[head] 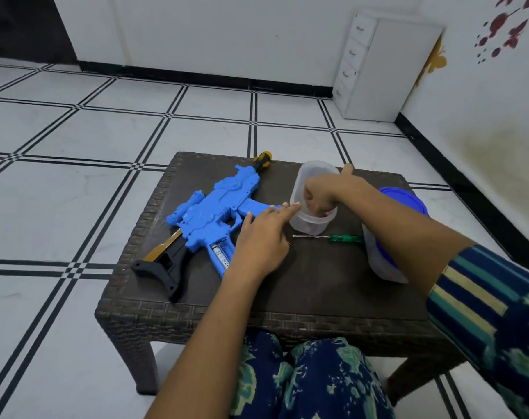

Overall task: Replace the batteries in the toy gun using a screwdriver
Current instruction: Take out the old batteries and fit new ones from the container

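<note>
Below, a person sits at a small dark table [317, 285]. A blue toy gun [208, 213] lies flat on the table's left half, its battery bay [220, 252] facing up just beside the left hand [261, 237]. That hand rests flat on the table, fingers straight, fingertips touching the side of a clear tub [308, 222]. The right hand [320, 192] reaches down inside the tub with its fingers curled; whether it holds anything cannot be told. A green screwdriver [344, 238] lies just in front of the tub. A yellow screwdriver [262, 160] lies behind the gun. A blue-lidded jar [384, 264] stands right, partly hidden by the arm.
</note>
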Demonstrator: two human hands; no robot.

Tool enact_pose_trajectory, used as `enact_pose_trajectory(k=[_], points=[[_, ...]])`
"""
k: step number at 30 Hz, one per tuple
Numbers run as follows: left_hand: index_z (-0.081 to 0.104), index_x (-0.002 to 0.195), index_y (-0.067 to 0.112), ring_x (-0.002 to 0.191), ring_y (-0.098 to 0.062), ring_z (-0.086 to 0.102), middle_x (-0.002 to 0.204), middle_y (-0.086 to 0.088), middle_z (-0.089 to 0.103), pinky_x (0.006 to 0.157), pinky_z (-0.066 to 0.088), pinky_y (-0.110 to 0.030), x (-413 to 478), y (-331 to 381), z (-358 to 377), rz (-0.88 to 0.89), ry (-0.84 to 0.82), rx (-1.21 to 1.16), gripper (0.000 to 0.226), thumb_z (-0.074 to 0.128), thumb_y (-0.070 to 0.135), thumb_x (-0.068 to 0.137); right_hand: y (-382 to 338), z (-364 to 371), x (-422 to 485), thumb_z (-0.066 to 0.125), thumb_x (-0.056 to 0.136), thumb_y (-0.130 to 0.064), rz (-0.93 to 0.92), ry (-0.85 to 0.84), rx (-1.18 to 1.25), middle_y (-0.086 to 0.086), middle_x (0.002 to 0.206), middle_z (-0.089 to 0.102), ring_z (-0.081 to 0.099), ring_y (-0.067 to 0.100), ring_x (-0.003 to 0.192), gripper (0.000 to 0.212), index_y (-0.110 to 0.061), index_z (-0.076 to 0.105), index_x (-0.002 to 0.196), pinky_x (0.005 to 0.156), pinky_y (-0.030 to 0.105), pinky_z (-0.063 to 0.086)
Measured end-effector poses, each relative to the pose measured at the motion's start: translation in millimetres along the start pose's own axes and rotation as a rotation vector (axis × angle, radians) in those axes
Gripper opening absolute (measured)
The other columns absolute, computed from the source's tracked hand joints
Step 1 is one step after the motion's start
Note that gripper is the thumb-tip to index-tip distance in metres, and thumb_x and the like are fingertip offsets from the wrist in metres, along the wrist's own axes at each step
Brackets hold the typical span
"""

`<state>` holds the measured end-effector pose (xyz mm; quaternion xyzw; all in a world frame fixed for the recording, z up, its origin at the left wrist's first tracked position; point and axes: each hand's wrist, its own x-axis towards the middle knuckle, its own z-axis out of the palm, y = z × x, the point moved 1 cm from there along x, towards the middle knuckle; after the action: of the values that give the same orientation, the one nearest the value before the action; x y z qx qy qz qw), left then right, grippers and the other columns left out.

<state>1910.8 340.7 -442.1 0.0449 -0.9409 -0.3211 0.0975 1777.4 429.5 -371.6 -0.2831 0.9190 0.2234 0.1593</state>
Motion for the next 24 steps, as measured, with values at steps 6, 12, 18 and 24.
enact_pose_trajectory(k=[6,12,18,24], points=[[0.028,0.148,0.036,0.145,-0.019,0.021,0.151,0.000,0.039,0.119,0.011,-0.051,-2,3,-1,-0.027,0.010,0.022,0.070,0.036,-0.001,0.089,1,3,7,0.061,0.083,-0.024,0.011,0.062,-0.033,-0.004,0.088,0.057,0.046,0.022,0.101,0.010,-0.024,0.056,0.074,0.105,0.061,0.016],[0.036,0.146,0.024,0.143,-0.016,0.026,0.153,0.002,0.035,0.120,0.010,-0.045,-5,-2,-2,0.036,0.060,0.012,0.063,0.038,0.000,0.088,8,-6,-5,0.084,0.061,-0.021,0.036,0.367,0.448,0.001,0.088,0.063,0.061,0.023,0.084,0.025,-0.017,0.065,0.076,0.081,0.041,0.050],[0.061,0.123,0.020,0.114,-0.024,0.055,0.122,-0.002,0.065,0.091,0.047,-0.040,-18,-27,-38,-0.105,0.372,-0.105,0.042,0.043,0.006,0.088,-40,-16,-64,0.085,0.069,-0.004,-0.121,0.427,1.212,0.009,0.066,0.072,0.072,0.014,0.061,0.012,-0.003,0.073,0.073,0.058,0.020,0.058],[0.067,0.113,0.018,0.106,-0.027,0.059,0.113,-0.004,0.068,0.094,0.045,-0.045,-44,-63,-50,-0.185,0.286,-0.039,0.041,0.045,-0.001,0.083,-97,20,-77,0.072,0.077,-0.003,-0.177,0.326,1.133,0.007,0.079,0.077,0.073,0.021,0.083,0.013,-0.011,0.080,0.084,0.079,0.038,0.060]])
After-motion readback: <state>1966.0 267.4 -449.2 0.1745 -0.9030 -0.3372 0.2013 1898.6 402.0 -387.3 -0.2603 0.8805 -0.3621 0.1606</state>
